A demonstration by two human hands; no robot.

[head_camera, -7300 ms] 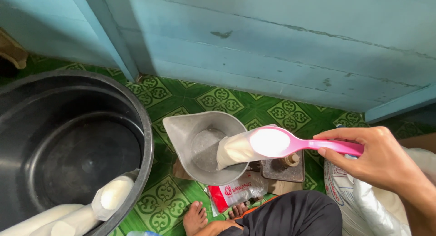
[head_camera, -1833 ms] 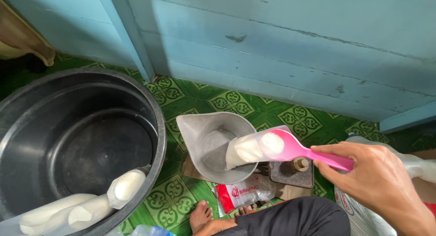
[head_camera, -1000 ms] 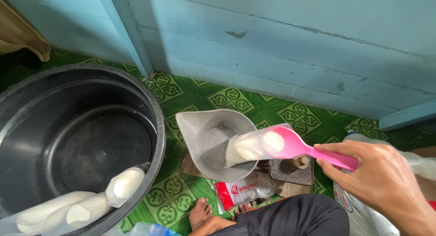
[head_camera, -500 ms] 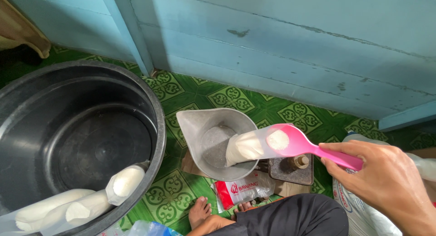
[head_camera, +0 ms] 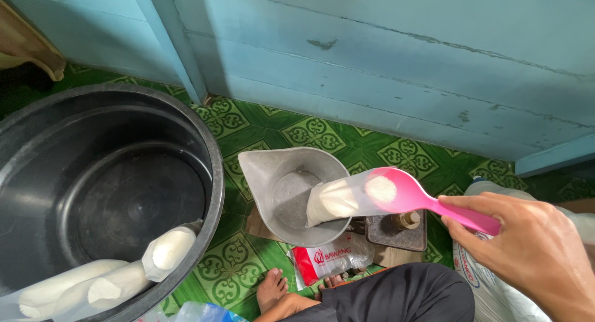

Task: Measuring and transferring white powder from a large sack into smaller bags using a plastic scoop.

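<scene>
Over the metal scoop pan (head_camera: 291, 195) we hold a pink spoon (head_camera: 403, 195) of white powder, tipped into the mouth of a clear bag (head_camera: 334, 201) lying in the pan. Our right hand (head_camera: 533, 254) grips its handle; our left is out of view. Left of it stands a black tub (head_camera: 93, 185) with filled bags (head_camera: 118, 272)

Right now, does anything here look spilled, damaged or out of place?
Nothing looks spilled. The blue plank wall has chipped, scuffed paint, and a red-and-clear packet lies loose on the green patterned floor beside a bare foot.
</scene>
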